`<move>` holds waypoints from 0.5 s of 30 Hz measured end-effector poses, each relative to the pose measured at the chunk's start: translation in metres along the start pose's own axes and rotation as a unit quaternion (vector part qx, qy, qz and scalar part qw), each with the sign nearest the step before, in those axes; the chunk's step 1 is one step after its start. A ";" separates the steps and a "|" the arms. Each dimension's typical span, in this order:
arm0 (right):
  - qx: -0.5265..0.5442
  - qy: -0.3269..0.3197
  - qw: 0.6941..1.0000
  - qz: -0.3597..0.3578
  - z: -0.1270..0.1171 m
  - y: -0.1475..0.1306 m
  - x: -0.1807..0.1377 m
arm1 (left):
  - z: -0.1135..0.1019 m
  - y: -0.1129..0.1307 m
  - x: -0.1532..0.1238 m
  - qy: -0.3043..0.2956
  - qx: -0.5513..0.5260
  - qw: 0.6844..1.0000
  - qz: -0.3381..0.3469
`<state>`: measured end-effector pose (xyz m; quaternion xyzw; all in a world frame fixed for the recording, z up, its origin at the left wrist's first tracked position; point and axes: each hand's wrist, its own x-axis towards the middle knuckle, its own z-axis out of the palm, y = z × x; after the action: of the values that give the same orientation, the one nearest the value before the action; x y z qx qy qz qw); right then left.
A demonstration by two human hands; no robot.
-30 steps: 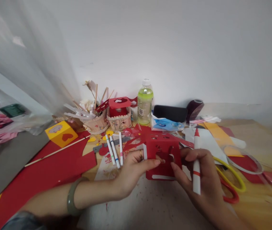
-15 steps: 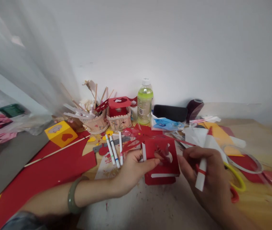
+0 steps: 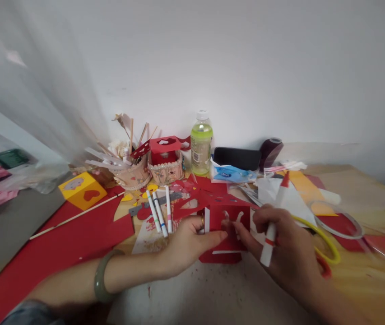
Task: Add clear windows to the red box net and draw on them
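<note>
My left hand (image 3: pixel 187 241) grips a red paper box (image 3: pixel 221 239) by its left side, thumb across the front and a fingertip showing through the cut-out. White strips show along the box's left and lower edges. In my right hand (image 3: pixel 287 243) is a white marker (image 3: pixel 270 237) with a red tip, held slanting upward between the fingers. The right index fingertip touches the box front beside the cut-out. Several white markers (image 3: pixel 159 216) lie just left of the box. Yellow-handled scissors (image 3: pixel 331 248) are partly hidden behind my right hand.
Behind stand a bottle of green liquid (image 3: pixel 201 144), a tissue pack (image 3: pixel 233 174) with a black phone (image 3: pixel 236 158) on it, and a basket (image 3: pixel 167 171) holding a red paper box. A yellow box (image 3: pixel 87 192) and red paper (image 3: pixel 77 253) lie left; a clear tape ring (image 3: pixel 354 225) lies right.
My right hand has moved left, bringing its index fingertip onto the box front by the cut-out. The left hand still grips the box. The view has shifted slightly.
</note>
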<state>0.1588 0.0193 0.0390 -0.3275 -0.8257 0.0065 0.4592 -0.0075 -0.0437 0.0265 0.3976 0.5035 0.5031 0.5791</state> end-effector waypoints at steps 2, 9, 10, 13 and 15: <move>-0.003 -0.007 1.000 0.008 -0.002 0.001 0.000 | -0.001 0.000 0.000 -0.008 -0.008 1.000 -0.002; 0.118 0.073 0.985 0.101 -0.013 0.011 0.004 | -0.003 0.015 -0.001 -0.052 0.003 0.998 0.043; 0.148 0.059 0.981 0.106 -0.013 0.012 0.005 | -0.004 0.018 -0.002 -0.055 0.024 0.997 0.047; 0.211 0.030 0.967 0.140 -0.012 0.012 0.007 | -0.008 0.025 -0.003 -0.053 0.099 0.991 0.071; 0.242 0.039 0.955 0.168 -0.013 0.013 0.009 | -0.012 0.031 -0.004 -0.040 0.137 0.986 0.091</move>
<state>0.1726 0.0306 0.0490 -0.3406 -0.7144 0.2700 0.5484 -0.0245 -0.0430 0.0557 0.5371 0.5055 0.4635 0.4910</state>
